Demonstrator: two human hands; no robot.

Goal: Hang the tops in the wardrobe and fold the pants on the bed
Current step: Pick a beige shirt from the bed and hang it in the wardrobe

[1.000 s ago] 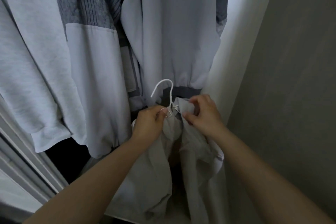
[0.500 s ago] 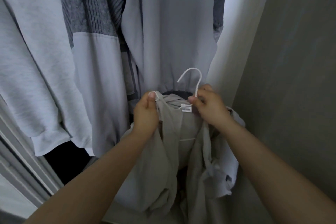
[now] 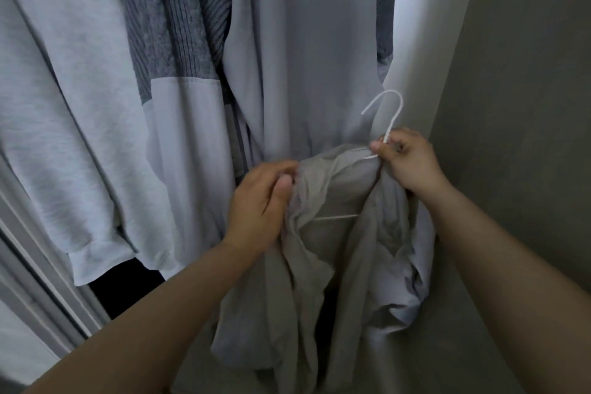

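Observation:
A beige top (image 3: 323, 265) hangs crumpled in front of me on a white wire hanger (image 3: 391, 112). My right hand (image 3: 411, 161) grips the hanger's neck just below the hook, along with the top's collar. My left hand (image 3: 260, 201) pinches the top's left shoulder fabric between thumb and fingers. The hanger's lower bar shows as a thin white line inside the garment. The hook points up and left, free of any rail.
Several grey and white tops (image 3: 287, 57) hang in the wardrobe behind, among them a ribbed knit piece (image 3: 172, 25). A white wardrobe side panel (image 3: 422, 41) and a grey wall (image 3: 527, 105) stand at right. A sliding door frame (image 3: 35, 265) runs along the lower left.
My right hand has carried the hanger hook to the right. My left hand has slid down and left along the shoulder, spreading the top across the hanger.

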